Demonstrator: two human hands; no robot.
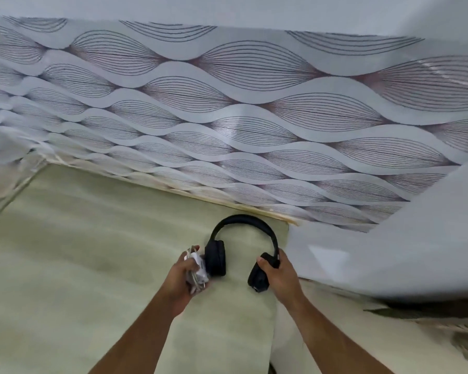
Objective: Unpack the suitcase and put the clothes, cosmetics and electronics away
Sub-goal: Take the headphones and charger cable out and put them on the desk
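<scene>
The pale green surface (92, 265) fills the lower left, running up to a wall papered with a wavy line pattern (227, 103); a white panel (389, 252) juts in at the right (what it belongs to I cannot tell). The suitcase itself is not in view.

One pair of black headphones (243, 252) hangs just above the surface, its headband arched toward the wall. The right hand (278, 276) curls round the right ear cup, thumb pressed to its pad. The left hand (185, 276) is closed on one bundle of white cables (197, 268), which sits against the left ear cup.

This looks like the electronics step: both items appear carried toward a storage spot. The next move probably calls for setting each down without tangling cable and headband.
</scene>
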